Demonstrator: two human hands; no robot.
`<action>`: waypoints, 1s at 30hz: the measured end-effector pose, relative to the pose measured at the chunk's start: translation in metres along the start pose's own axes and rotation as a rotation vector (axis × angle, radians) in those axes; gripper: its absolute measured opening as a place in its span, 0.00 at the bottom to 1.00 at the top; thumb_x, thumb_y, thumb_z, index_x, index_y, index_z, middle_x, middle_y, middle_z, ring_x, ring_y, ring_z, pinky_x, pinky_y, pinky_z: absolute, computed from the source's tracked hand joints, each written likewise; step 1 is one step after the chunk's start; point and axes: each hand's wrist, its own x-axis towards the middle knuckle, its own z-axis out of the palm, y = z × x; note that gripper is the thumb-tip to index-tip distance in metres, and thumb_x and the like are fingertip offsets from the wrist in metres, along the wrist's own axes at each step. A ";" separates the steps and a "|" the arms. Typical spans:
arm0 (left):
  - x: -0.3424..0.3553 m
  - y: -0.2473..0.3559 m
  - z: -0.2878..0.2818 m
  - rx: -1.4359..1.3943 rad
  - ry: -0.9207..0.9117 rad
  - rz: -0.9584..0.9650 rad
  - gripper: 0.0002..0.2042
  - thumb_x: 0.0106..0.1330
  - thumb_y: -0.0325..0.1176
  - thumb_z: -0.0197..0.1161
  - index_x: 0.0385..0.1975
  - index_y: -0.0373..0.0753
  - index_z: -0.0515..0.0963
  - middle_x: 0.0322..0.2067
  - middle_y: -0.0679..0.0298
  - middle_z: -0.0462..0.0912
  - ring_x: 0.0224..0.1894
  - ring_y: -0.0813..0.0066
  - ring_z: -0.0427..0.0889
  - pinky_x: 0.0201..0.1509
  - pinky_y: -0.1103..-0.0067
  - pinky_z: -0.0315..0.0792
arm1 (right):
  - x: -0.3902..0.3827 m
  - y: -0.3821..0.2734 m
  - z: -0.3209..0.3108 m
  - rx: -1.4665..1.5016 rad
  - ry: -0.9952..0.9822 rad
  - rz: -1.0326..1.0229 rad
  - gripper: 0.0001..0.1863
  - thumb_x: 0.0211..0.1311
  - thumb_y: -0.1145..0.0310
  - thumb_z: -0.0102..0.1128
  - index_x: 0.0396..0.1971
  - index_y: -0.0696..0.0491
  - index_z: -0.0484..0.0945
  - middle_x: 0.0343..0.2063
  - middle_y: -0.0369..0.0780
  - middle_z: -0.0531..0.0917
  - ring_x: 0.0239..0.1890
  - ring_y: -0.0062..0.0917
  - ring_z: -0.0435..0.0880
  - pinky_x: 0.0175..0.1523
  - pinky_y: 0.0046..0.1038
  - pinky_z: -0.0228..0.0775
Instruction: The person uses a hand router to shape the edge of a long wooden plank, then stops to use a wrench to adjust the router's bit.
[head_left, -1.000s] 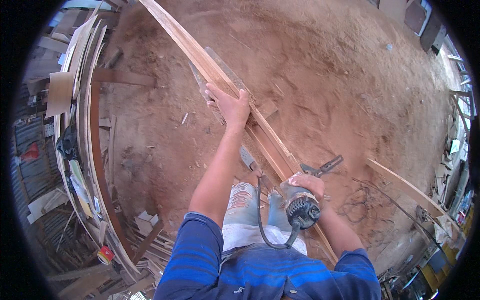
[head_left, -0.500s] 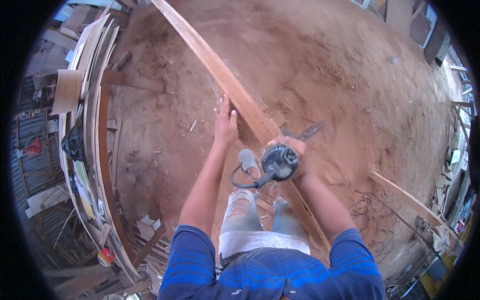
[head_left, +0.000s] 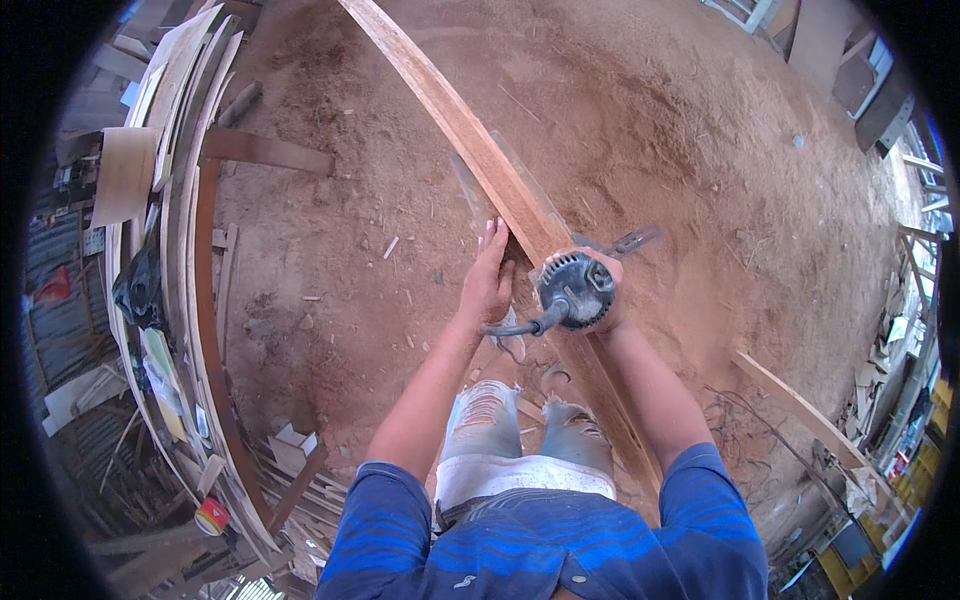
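Note:
A long wooden board [head_left: 470,145] runs diagonally from the top of the view down past my body, resting on a narrow, pale support that is largely hidden. My right hand [head_left: 611,270] is wrapped round a dark, cylindrical power tool [head_left: 575,292] on the board at centre; the tool's body hides much of the hand, and its cord loops leftward. My left hand [head_left: 486,278] lies along the board's left edge, fingers stretched out and touching it just left of the tool. A metal guide [head_left: 632,240] sticks out to the right beyond the tool.
Long planks [head_left: 190,290] are stacked along the left, with a black plastic bag [head_left: 135,290] and a small red can [head_left: 211,515]. A lone plank [head_left: 800,408] and cables [head_left: 740,400] lie at the lower right. Scrap panels [head_left: 820,50] stand at the upper right on the sawdust-covered ground [head_left: 720,150].
My right hand has pushed the power tool up along the board. My left hand has released its grip over the board, dropped to the left edge, then shifted rightward toward the tool.

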 end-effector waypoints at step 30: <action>0.230 -0.028 -0.088 0.050 0.425 -0.342 0.55 0.63 0.55 0.76 0.77 0.23 0.51 0.73 0.35 0.61 0.77 0.46 0.63 0.80 0.65 0.60 | -0.020 -0.026 -0.023 -0.157 -0.106 0.027 0.15 0.49 0.67 0.77 0.36 0.55 0.86 0.33 0.41 0.90 0.35 0.33 0.91 0.44 0.34 0.84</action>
